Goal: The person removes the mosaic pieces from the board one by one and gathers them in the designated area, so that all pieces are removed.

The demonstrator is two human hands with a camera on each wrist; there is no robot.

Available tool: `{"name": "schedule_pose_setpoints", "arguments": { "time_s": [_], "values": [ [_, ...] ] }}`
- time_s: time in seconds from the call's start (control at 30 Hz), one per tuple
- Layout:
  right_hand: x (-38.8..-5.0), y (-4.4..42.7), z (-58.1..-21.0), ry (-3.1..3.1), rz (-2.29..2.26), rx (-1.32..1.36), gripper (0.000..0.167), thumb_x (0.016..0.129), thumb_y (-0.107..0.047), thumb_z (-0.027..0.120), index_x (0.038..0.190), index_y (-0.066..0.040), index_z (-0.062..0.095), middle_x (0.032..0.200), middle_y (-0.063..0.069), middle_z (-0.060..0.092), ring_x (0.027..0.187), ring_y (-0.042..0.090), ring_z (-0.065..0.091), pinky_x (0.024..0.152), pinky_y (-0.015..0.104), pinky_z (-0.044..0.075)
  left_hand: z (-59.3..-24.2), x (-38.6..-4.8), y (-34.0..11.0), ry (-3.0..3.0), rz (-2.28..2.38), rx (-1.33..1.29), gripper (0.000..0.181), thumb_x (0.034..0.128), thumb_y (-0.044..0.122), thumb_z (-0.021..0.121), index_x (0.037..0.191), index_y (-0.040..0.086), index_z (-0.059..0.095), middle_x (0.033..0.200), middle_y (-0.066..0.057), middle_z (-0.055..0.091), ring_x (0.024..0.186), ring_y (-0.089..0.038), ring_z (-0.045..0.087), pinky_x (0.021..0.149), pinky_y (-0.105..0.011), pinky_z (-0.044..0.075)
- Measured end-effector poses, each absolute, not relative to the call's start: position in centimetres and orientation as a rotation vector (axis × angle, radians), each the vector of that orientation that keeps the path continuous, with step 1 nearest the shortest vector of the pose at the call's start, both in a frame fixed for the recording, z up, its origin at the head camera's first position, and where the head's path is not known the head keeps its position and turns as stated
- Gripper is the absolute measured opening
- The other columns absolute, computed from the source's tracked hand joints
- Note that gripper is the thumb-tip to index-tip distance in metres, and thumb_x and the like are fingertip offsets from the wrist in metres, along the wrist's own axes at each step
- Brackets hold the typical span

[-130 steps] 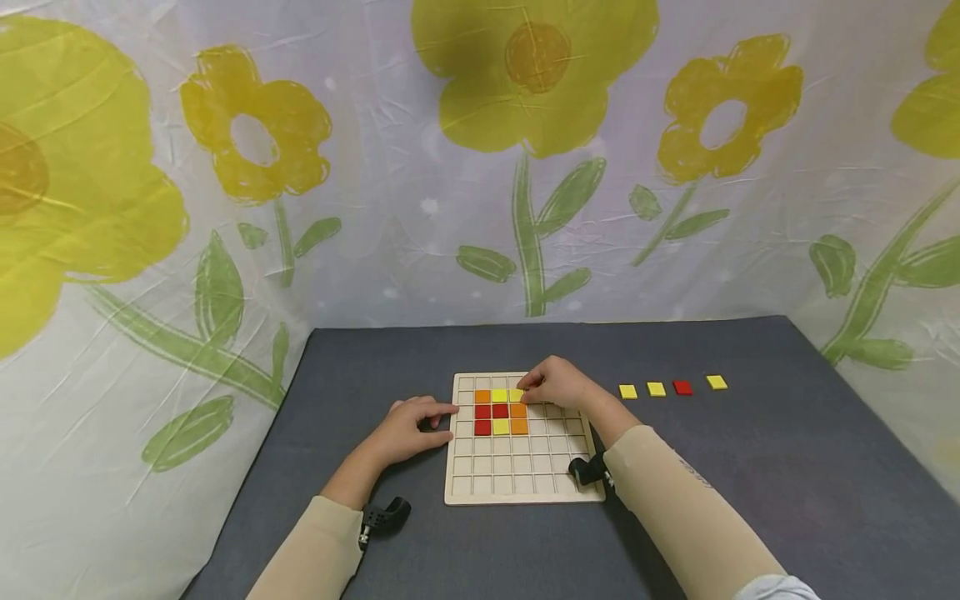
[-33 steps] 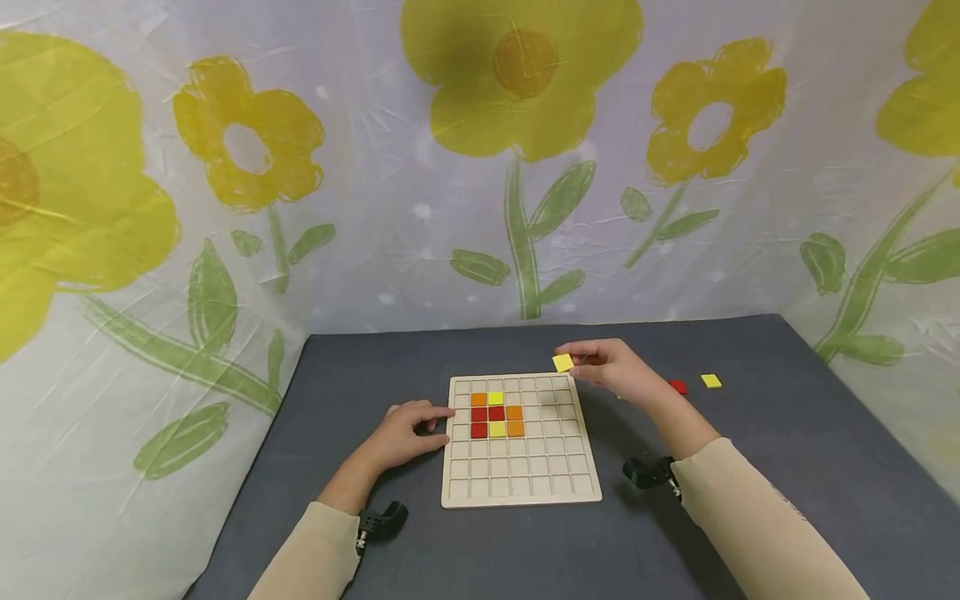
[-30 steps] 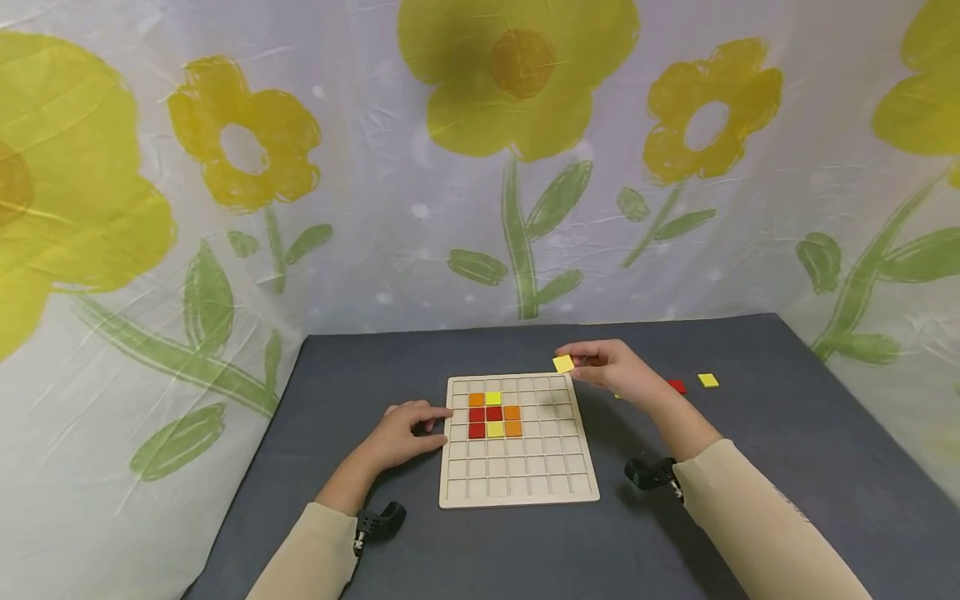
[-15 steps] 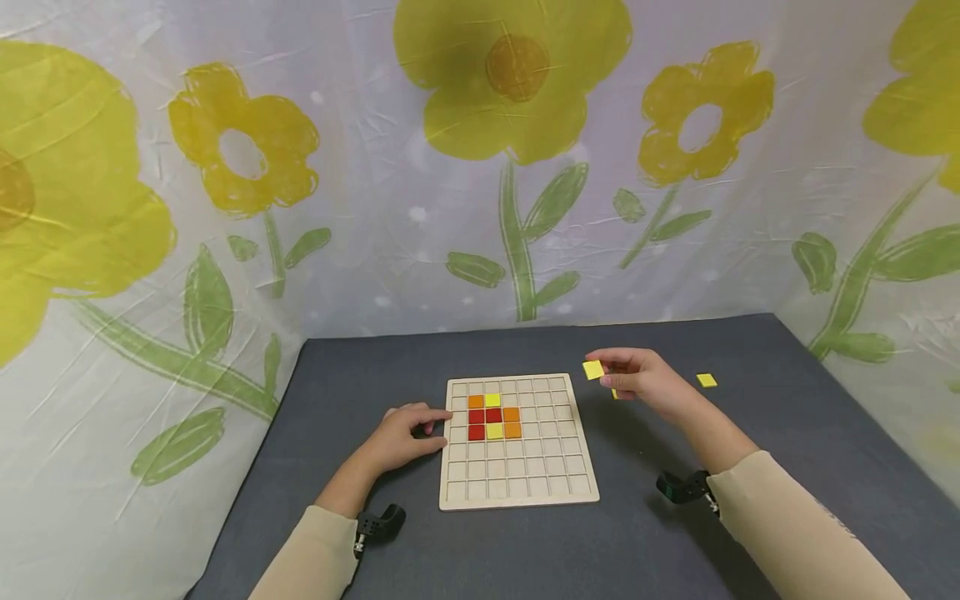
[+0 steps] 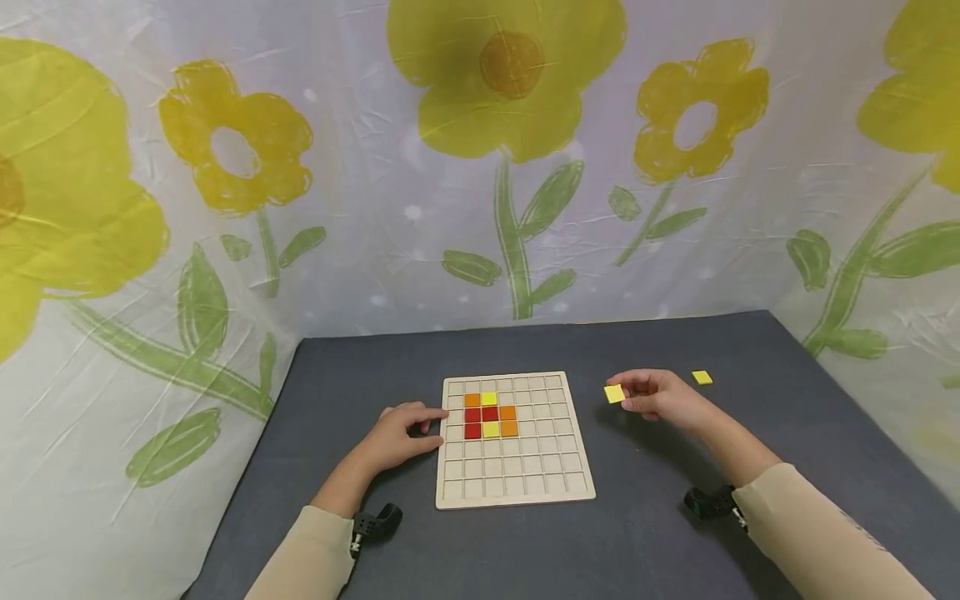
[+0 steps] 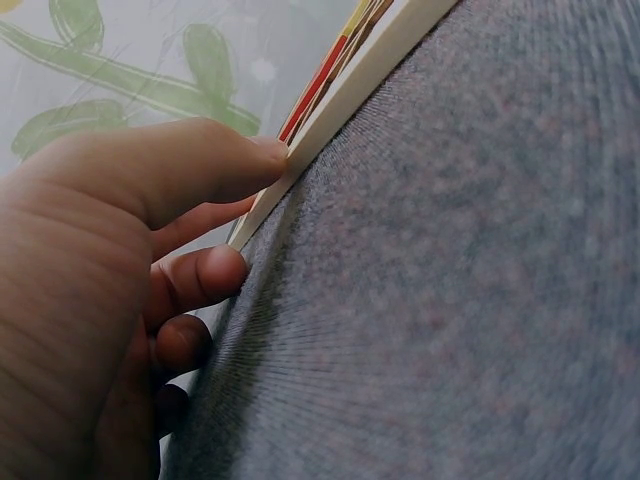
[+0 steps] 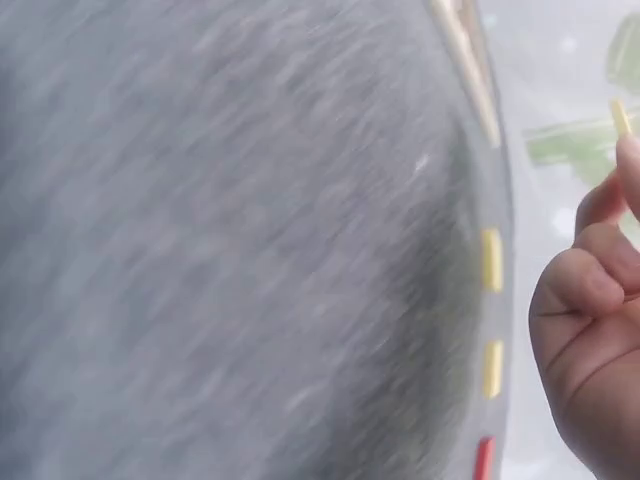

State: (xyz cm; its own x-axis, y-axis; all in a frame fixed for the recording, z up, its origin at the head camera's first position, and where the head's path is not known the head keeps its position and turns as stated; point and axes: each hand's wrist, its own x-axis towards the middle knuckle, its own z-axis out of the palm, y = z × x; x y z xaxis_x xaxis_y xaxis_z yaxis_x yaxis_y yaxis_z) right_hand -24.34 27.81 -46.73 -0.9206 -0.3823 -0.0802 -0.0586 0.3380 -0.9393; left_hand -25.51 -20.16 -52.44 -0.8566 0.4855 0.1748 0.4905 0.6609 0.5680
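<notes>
My right hand (image 5: pixel 663 398) pinches a yellow square tile (image 5: pixel 614 393) between thumb and fingers, above the table right of the board. The same tile (image 7: pixel 621 118) shows edge-on at the right of the right wrist view, partly cut off. A pale wooden grid board (image 5: pixel 525 467) lies flat, with several red, orange and yellow tiles in its upper left cells. My left hand (image 5: pixel 397 437) touches the board's left edge with thumb and index finger. In the left wrist view, thumb and index finger meet the board's edge (image 6: pixel 330 118) while the other fingers bend beneath.
One yellow tile (image 5: pixel 702 377) lies on the dark grey table (image 5: pixel 525 554) behind the right hand. Two yellow tiles and a red tile (image 7: pixel 484 460) stand in a row in the right wrist view. A flower-printed cloth (image 5: pixel 360 208) rises behind the table.
The yellow tile at the right end of the board's top tile row has left its cell. My right hand has carried a yellow tile rightward, off the board, and lowered. The left hand stays put.
</notes>
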Motion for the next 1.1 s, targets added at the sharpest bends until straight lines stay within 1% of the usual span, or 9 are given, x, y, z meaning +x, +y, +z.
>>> {"name": "schedule_pose_setpoints", "arguments": {
  "time_s": [0.13,0.37,0.5,0.7,0.9,1.1],
  "values": [
    [-24.0,28.4,-47.3,2.335,-1.546,-0.350,0.044,0.097,-0.001,0.067,0.139,0.006,0.057,0.099,0.013,0.053,0.073,0.018,0.046,0.058,0.032,0.037,-52.4,-25.5,-20.1,-2.865,-0.989,-0.826,0.039,0.0894,0.026,0.081,0.126,0.018,0.074,0.081,0.006,0.049,0.075,-0.012,0.044,0.080,-0.044,0.023],
    [-24.4,28.7,-48.7,2.385,-1.473,-0.295,0.038,0.092,-0.002,0.073,0.129,0.005,0.064,0.089,0.005,0.056,0.065,0.012,0.044,0.054,0.025,0.036,-52.5,-25.6,-20.2,-2.879,-0.994,-0.808,0.040,0.0888,0.026,0.082,0.128,0.019,0.074,0.081,0.006,0.049,0.075,-0.012,0.044,0.081,-0.044,0.023],
    [-24.6,28.4,-48.8,2.447,-1.424,-0.283,0.037,0.091,-0.002,0.074,0.127,0.006,0.065,0.084,0.005,0.056,0.060,0.012,0.041,0.051,0.025,0.035,-52.4,-25.6,-20.1,-2.874,-0.995,-0.818,0.040,0.0892,0.027,0.081,0.127,0.019,0.074,0.081,0.006,0.049,0.075,-0.013,0.044,0.081,-0.044,0.023],
    [-24.7,28.1,-48.6,2.538,-1.314,-0.220,0.039,0.090,-0.001,0.075,0.128,0.007,0.067,0.074,0.003,0.047,0.051,0.011,0.033,0.050,0.026,0.034,-52.3,-25.6,-20.0,-2.872,-0.988,-0.824,0.039,0.0891,0.028,0.081,0.127,0.019,0.074,0.081,0.006,0.049,0.075,-0.013,0.044,0.081,-0.044,0.024],
    [-24.7,28.2,-48.6,2.575,-1.263,-0.190,0.040,0.091,0.001,0.074,0.129,0.006,0.066,0.071,0.001,0.046,0.050,0.011,0.030,0.051,0.028,0.035,-52.3,-25.6,-20.0,-2.858,-0.970,-0.836,0.039,0.0893,0.029,0.081,0.126,0.020,0.074,0.081,0.007,0.049,0.076,-0.012,0.044,0.081,-0.043,0.024],
    [-24.6,28.1,-48.9,2.560,-1.273,-0.163,0.040,0.091,0.001,0.074,0.129,0.005,0.066,0.069,0.001,0.044,0.050,0.011,0.028,0.051,0.027,0.033,-52.5,-25.6,-20.2,-2.848,-0.980,-0.848,0.038,0.0893,0.028,0.081,0.126,0.019,0.074,0.081,0.005,0.050,0.076,-0.013,0.046,0.080,-0.044,0.024]
  ]
}}
